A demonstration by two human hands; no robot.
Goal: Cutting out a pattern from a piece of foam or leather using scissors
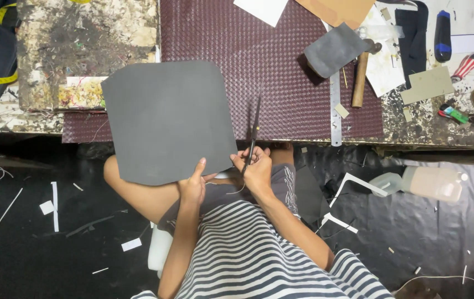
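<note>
Sheet (167, 127) lies left of the scissors (253, 133) (hammer (360, 77) farther right).

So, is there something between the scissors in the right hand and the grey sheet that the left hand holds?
Nothing visible does. The right hand holds the scissors with the blades lying along the right edge of the grey sheet, and the left hand grips the sheet's lower edge. Only the maroon woven mat lies underneath.

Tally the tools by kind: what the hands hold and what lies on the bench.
Scissors, in the right hand: 1
Grey sheet, held by the left hand: 1
Hammer: 1
Metal ruler: 1
Total: 4
</note>
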